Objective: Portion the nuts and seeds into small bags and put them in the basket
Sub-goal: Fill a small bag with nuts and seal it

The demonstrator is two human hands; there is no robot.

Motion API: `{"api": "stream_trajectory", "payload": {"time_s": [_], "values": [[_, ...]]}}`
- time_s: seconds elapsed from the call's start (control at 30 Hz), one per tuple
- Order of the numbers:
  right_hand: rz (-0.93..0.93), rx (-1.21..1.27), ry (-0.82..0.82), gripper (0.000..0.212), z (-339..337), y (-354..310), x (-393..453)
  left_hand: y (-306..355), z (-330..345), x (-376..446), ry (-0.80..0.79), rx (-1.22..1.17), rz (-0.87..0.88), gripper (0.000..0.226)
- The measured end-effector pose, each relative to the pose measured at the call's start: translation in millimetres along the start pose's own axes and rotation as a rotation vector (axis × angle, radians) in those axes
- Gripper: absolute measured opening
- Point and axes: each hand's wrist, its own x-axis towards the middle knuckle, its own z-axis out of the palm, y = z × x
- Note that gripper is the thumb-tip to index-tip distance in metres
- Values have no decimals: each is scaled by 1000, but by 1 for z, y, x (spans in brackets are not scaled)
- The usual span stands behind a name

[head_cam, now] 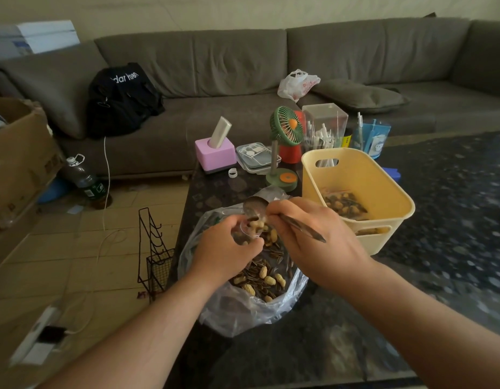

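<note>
Held up over the big clear supply bag (243,304): a small clear bag (244,233), mouth pinched open by the left hand (229,248), fingers curled round its rim. Kept there, presumably, so that anything spilled drops back into the stock below. Already inside, a few peanuts and sunflower seeds.

Tipped at the mouth of the small bag: a metal spoon (254,209), bowl down and away, handle running back across the right hand (307,234). Right grip closed round the handle near the bowl, fingers tight for control of the pour. Peanuts visible right at the lip, apparently mid-transfer.

Below, the supply bag spread wide on the dark counter (327,346), its mix of peanuts and striped seeds (264,279) exposed for easy scooping.

Just to the right, within short reach, the yellow plastic basket (383,197), with at least one filled zip bag (344,204) lying on its floor. Task therefore partly done, by the look of it, with plenty of stock left.

Further back on the counter: a green desk fan (286,130), a pink box (215,153), a clear container of white sticks (324,127). Beyond, a grey sofa (243,66) with a black backpack (122,99).
</note>
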Motion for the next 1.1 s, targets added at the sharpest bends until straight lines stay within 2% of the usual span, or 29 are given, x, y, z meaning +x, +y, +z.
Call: {"api": "stream_trajectory", "payload": {"time_s": [0.23, 0.4, 0.47, 0.53, 0.63, 0.73, 0.87, 1.03, 1.1], "values": [[-18, 38, 36, 25, 7, 5, -4, 2, -6, -1, -20, -1, -32, 44], [18, 46, 47, 25, 4, 11, -6, 5, -12, -3, -24, -45, -55, 42], [16, 43, -35, 30, 3, 17, -9, 3, -14, 0, -30, -112, -78, 32], [-24, 3, -211, 31, 5, 25, -15, 2, -18, 1, -29, -175, -112, 34], [-52, -122, -445, 48, 16, 37, -31, -3, -19, 7, 22, -237, -164, 42], [-72, -182, -495, 57, 32, 47, -45, -2, -20, 8, 24, -433, -241, 29], [-127, -213, -555, 50, 41, 56, -55, 2, -18, 8, -2, -672, -296, 26], [-100, -185, -626, 51, 43, 59, -55, 4, -13, 6, -88, -777, -361, 23], [-32, -132, -541, 47, 41, 55, -49, 4, -11, 6, -102, -817, -372, 22]]}}
